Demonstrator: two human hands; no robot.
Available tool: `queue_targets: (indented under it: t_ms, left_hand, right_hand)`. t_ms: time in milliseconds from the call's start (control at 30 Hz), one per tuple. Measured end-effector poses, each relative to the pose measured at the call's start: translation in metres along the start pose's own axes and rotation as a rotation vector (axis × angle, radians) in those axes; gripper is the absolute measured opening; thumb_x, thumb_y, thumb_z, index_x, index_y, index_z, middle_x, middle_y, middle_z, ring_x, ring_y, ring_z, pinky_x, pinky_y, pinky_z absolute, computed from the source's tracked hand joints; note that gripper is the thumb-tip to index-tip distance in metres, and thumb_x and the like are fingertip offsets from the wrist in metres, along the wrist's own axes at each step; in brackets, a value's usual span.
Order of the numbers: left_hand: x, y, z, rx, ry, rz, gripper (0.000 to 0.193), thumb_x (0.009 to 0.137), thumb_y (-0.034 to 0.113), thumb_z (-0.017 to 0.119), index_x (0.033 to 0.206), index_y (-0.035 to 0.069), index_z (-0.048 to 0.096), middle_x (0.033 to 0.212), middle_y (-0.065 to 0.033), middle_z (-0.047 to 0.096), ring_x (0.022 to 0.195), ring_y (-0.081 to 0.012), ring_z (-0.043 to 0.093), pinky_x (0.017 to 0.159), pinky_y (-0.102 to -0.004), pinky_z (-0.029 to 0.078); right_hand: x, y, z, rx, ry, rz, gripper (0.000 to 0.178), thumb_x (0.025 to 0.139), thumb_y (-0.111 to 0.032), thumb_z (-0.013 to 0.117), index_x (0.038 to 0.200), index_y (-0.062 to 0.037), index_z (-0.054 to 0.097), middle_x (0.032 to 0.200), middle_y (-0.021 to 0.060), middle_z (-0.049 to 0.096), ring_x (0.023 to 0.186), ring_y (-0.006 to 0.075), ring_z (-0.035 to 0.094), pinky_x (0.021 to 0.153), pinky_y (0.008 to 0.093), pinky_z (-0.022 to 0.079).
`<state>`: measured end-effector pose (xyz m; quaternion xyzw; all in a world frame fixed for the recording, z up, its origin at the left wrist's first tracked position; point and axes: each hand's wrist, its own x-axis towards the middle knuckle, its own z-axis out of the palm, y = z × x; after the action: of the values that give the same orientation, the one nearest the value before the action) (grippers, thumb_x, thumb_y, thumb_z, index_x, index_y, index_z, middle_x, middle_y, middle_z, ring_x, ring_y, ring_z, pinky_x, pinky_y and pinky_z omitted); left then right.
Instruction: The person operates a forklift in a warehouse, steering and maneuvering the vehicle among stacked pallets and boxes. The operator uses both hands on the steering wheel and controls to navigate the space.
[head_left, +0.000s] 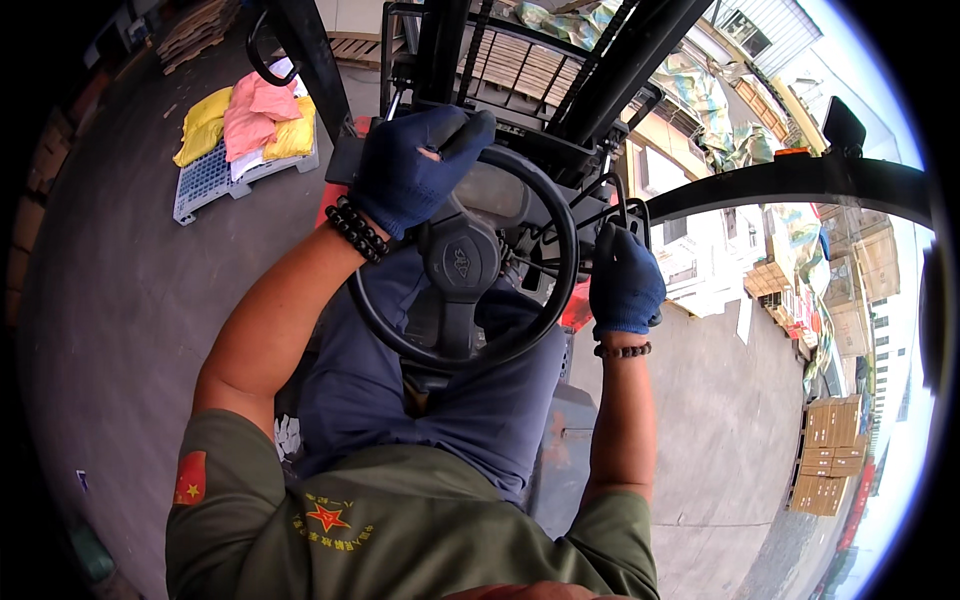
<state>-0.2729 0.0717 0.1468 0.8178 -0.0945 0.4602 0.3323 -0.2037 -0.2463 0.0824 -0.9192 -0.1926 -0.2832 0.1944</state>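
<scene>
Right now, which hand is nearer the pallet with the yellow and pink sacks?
Left. The left hand grips the steering wheel top, on the side of the pallet; the right hand is on levers, far side.

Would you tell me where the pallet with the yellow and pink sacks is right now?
In the head view, the pallet lies on the concrete floor at upper left, to the left of the left hand on the steering wheel.

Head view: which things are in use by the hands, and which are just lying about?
In use:
left hand on the steering wheel
right hand at the control levers

Lying about:
yellow and pink sacks on a grey pallet
stacked cardboard boxes
</scene>
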Motion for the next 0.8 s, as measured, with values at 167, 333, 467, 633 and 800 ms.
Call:
queue_targets:
  t_ms: [167,333,467,633,800]
  left_hand:
    - [-0.005,-0.015,0.005,-0.004,-0.025,-0.037,0.025,0.109,0.017,0.082,0.091,0.001,0.073,0.074,-0.0111,0.067,0.065,-0.0155,0.051,0.064,-0.0332,0.048]
    - [-0.005,-0.026,0.013,-0.017,-0.035,-0.025,0.023,0.110,0.015,0.081,0.092,0.002,0.075,0.073,-0.0102,0.066,0.065,-0.0157,0.053,0.064,-0.0331,0.048]
    - [0.006,-0.025,0.023,-0.049,-0.046,0.044,0.023,0.107,0.017,0.083,0.091,0.003,0.076,0.074,-0.0119,0.068,0.063,-0.0225,0.060,0.062,-0.0352,0.050]
    - [0.018,-0.023,0.049,-0.057,-0.086,0.120,0.023,0.105,0.019,0.085,0.089,0.004,0.076,0.076,-0.0162,0.069,0.066,-0.0353,0.068,0.061,-0.0388,0.052]
    - [0.022,-0.008,0.079,-0.089,-0.126,0.134,0.032,0.103,0.028,0.087,0.082,0.007,0.072,0.070,-0.0148,0.065,0.062,-0.0358,0.066,0.058,-0.0416,0.050]
  right_hand:
    - [0.005,-0.006,0.005,0.074,-0.039,-0.004,0.026,0.111,-0.033,0.070,0.097,-0.0120,0.076,0.097,0.0146,0.079,0.087,0.0426,0.075,0.074,0.0532,0.059]
    - [0.011,-0.006,0.012,0.064,-0.217,-0.010,0.031,0.112,-0.036,0.066,0.105,-0.0091,0.080,0.108,0.0162,0.082,0.094,0.0424,0.078,0.081,0.0511,0.062]
    - [0.015,-0.004,0.015,-0.021,-0.343,0.001,0.034,0.112,-0.038,0.066,0.101,-0.0088,0.079,0.105,0.0168,0.081,0.093,0.0418,0.078,0.080,0.0511,0.062]
    - [-0.005,0.004,0.031,-0.041,-0.281,-0.030,0.029,0.109,-0.038,0.069,0.100,-0.0119,0.078,0.098,0.0152,0.079,0.091,0.0409,0.077,0.076,0.0524,0.061]
    - [-0.017,0.007,0.033,-0.047,-0.261,0.019,0.023,0.107,-0.035,0.072,0.103,-0.0135,0.079,0.101,0.0126,0.079,0.093,0.0401,0.077,0.076,0.0516,0.060]
